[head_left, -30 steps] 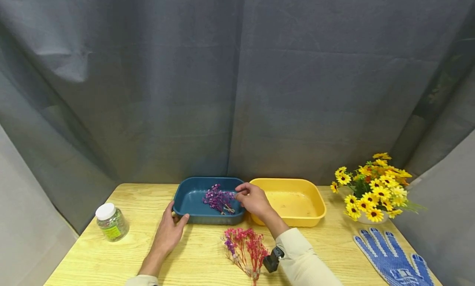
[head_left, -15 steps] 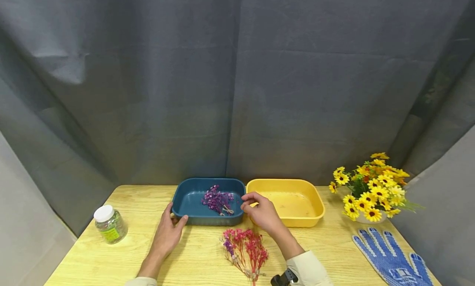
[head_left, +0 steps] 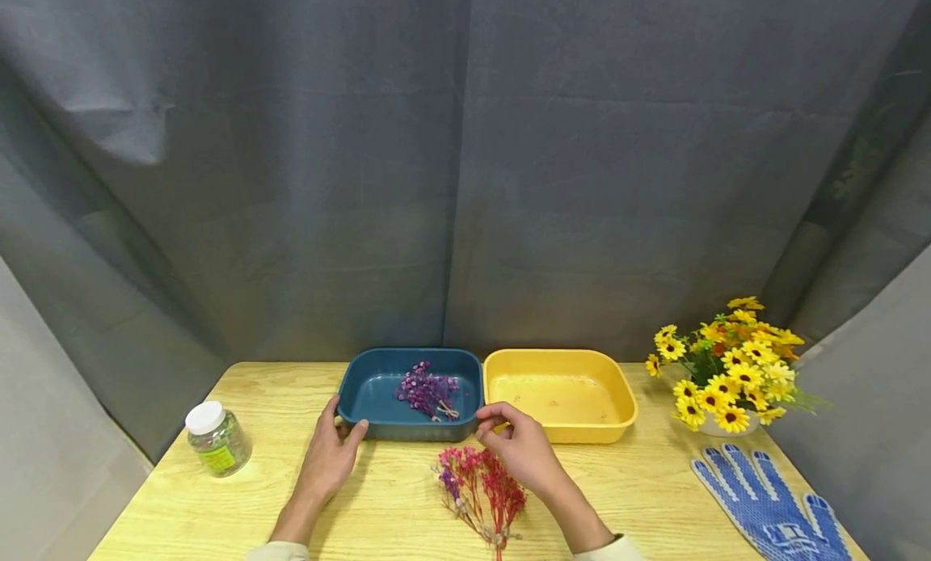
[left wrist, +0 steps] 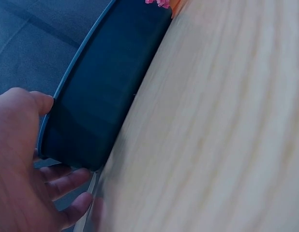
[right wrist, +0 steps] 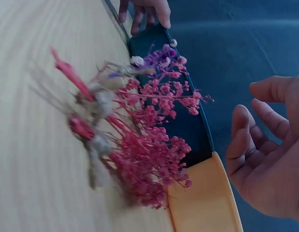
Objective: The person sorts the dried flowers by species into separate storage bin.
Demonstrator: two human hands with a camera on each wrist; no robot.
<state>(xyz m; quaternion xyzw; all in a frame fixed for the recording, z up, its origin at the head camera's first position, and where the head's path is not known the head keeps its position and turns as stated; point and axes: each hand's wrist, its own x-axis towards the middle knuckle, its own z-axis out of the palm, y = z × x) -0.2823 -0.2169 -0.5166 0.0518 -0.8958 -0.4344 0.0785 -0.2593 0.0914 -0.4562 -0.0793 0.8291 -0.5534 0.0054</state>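
A dark blue plastic tray (head_left: pixel 364 411) stands at the back of the table with a small bunch of purple dried flowers (head_left: pixel 425 390) inside. My left hand (head_left: pixel 330 452) grips the tray's left front corner, its thumb at the rim and the fingers around the end wall in the left wrist view. My right hand (head_left: pixel 520 448), fingers loosely bent and holding nothing, hovers near the front corners where the blue and yellow trays meet. Below it lies a bunch of pink dried flowers (head_left: pixel 483 484) with some purple sprigs, seen close up in the right wrist view.
The yellow tray (head_left: pixel 560 434) stands right beside the blue one. A clear jar with a white lid (head_left: pixel 218 440) is at the left. Yellow artificial flowers in a white pot (head_left: pixel 730 383) and a blue-and-white work glove (head_left: pixel 774 504) are at the right. A grey curtain (head_left: pixel 451 181) hangs behind.
My right hand has drawn back from over the blue tray's right side, toward the front and slightly right, above the pink flowers. My left hand has kept its place at the tray.
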